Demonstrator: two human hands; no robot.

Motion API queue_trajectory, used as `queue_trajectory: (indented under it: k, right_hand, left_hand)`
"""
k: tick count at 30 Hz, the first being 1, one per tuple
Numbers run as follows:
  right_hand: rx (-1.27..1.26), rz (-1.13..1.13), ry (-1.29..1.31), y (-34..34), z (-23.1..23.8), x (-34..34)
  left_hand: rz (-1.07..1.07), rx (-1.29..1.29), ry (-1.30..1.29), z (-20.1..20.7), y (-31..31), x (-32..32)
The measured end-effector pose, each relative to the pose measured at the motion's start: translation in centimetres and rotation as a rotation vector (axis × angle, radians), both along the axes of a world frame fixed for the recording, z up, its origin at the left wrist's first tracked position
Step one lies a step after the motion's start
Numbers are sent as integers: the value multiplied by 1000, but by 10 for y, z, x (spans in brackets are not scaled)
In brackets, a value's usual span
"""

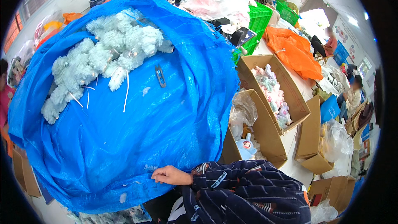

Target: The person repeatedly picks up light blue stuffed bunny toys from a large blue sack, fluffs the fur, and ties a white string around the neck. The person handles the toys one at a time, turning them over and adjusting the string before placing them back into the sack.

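My right hand [172, 176], in a dark patterned sleeve, lies at the near edge of a blue tarpaulin [137, 137]. Its fingers point left, slightly bent, and nothing shows in them. My left hand is out of sight. On the far part of the tarpaulin sits a heap of pale mint fluffy plush pieces [110, 49], with several thin white cords [126, 91] trailing out of it. To the right of the heap lies a pair of dark thread snips [160, 76]. Small tufts of fluff [146, 91] are scattered on the blue sheet.
Right of the tarpaulin stand cardboard boxes, one with pastel plush toys [275, 95], another with clear plastic and a light blue toy [247, 147]. Green crates [259, 20] and an orange cloth [292, 52] are farther back. Several people sit at the right and back; another is at the left edge.
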State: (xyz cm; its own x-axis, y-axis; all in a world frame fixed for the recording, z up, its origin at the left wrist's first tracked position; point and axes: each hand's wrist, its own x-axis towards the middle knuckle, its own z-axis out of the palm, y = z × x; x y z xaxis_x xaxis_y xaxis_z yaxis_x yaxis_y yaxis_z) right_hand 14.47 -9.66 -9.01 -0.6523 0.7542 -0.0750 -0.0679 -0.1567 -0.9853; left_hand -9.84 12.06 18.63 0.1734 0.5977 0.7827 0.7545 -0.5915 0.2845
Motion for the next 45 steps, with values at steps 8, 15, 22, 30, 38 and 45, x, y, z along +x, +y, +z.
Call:
queue_trajectory:
  k: [8,15,22,30,38,45]
  right_hand:
    - [-1,18,-53,0,-6,4]
    - [-77,43,-110,-3,-5,2]
    - [-84,50,-155,-3,3,-1]
    - [-66,60,-160,-1,-4,-1]
    - [27,13,-145,1,4,3]
    - [-18,-19,-142,1,12,3]
  left_hand:
    - [-626,-642,-255,-150,-263,90]
    - [-579,-798,-424,-181,-327,89]
    - [-465,-831,-472,-181,-337,77]
    - [-440,-865,-495,-184,-336,75]
    - [-435,-871,-495,-189,-334,77]
    - [-418,-858,-505,-182,-348,75]
